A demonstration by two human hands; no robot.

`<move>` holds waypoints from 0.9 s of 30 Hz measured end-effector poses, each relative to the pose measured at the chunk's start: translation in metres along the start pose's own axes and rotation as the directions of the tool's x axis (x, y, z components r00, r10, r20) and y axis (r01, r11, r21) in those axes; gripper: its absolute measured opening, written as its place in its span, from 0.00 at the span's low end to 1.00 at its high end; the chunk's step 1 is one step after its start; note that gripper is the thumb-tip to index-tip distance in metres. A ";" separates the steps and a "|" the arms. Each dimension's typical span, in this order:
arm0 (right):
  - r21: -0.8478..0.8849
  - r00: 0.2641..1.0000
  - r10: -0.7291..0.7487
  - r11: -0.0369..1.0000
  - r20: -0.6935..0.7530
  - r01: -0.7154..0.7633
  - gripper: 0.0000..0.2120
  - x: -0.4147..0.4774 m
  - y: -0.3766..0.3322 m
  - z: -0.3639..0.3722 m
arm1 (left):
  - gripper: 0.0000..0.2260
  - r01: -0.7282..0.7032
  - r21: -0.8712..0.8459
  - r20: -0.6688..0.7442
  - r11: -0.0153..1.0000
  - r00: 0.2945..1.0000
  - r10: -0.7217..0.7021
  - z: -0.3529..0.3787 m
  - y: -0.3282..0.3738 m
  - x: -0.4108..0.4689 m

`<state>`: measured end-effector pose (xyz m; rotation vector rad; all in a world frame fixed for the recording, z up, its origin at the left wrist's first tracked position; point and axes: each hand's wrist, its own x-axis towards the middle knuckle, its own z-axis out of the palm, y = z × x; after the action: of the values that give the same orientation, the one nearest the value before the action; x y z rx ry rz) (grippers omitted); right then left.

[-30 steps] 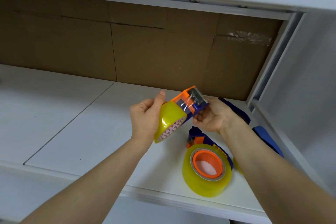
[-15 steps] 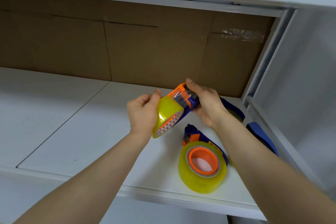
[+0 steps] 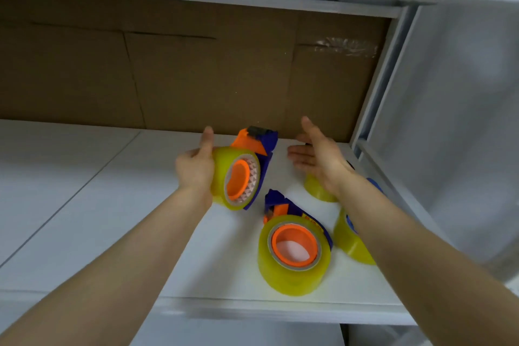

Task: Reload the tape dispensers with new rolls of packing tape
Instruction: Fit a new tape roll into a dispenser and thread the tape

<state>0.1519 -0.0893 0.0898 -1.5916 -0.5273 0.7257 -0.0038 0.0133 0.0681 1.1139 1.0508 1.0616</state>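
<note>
The left hand (image 3: pixel 195 170) grasps the yellow roll (image 3: pixel 222 166) mounted on a blue and orange tape dispenser (image 3: pixel 259 144). Its thumb points up along the roll's rim, its fingers are hidden behind the roll, and the forearm reaches in from the lower left. The dispenser is held over the middle of the shelf (image 3: pixel 112 205), orange core facing the camera, cutter end tilted toward the back edge. The right hand (image 3: pixel 317 157) is released and holds nothing: its fingers are straight, the palm turned toward the dispenser, just apart from it, near the back right corner. A partly hidden roll (image 3: pixel 316 189) shows under its wrist. Near the front edge lies a second dispenser (image 3: pixel 276 201) carrying a roll, core up. Just beside it, toward the right edge, a third roll (image 3: pixel 348 239) sits half covered by the right forearm. Brown cardboard (image 3: pixel 196 78) lines the back
</note>
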 end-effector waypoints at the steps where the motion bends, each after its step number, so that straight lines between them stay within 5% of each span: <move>1: -0.010 0.998 -0.016 1.000 -0.067 0.015 0.21 0.002 0.001 -0.012 | 0.21 0.026 0.027 0.012 0.999 1.000 -0.026 0.002 0.002 0.009; 5: -0.130 0.971 -0.071 0.991 -0.229 0.042 0.08 0.001 0.013 -0.059 | 0.24 0.139 0.211 0.251 0.967 0.949 -0.192 0.024 0.003 0.030; 7: -0.225 0.964 -0.090 0.974 -0.251 0.033 0.08 -0.002 0.018 -0.079 | 0.24 -0.026 0.373 0.290 0.927 0.953 -0.090 0.042 -0.004 0.035; 9: -0.412 0.963 -0.127 0.911 -0.237 0.019 0.08 -0.006 0.024 -0.097 | 0.28 -0.279 0.578 0.368 0.767 0.928 0.060 0.058 -0.011 0.034; 13: -0.834 0.981 -0.139 0.550 -0.134 -0.036 0.16 -0.011 0.038 -0.125 | 0.34 -0.560 0.748 0.585 0.357 0.810 0.044 0.084 -0.026 0.033; 15: -0.929 0.994 -0.081 0.368 -0.067 -0.033 0.28 -0.015 0.045 -0.131 | 0.34 -0.638 0.740 0.652 0.213 0.758 0.004 0.093 -0.035 0.032; 17: -0.957 1.000 -0.026 0.290 -0.014 -0.005 0.40 -0.017 0.053 -0.131 | 0.31 -0.689 0.715 0.696 0.121 0.718 -0.025 0.102 -0.040 0.027; 20: -0.964 1.000 0.006 0.267 0.008 0.007 0.46 -0.017 0.063 -0.130 | 0.27 -0.703 0.698 0.713 0.136 0.700 -0.045 0.111 -0.047 0.022; 24: -0.969 0.998 -0.054 0.246 -0.032 -0.018 0.44 -0.006 0.066 -0.124 | 0.22 -0.656 0.688 0.712 0.311 0.693 -0.113 0.112 -0.049 0.014; 27: -0.978 0.999 -0.010 0.208 -0.034 -0.031 0.43 0.003 0.062 -0.120 | 0.23 -0.646 0.724 0.688 0.245 0.704 -0.176 0.106 -0.035 0.001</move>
<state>0.2358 -0.1803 0.0346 -2.8364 -1.1045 0.2856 0.1037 -0.0065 0.0470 2.5629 0.8430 -0.0320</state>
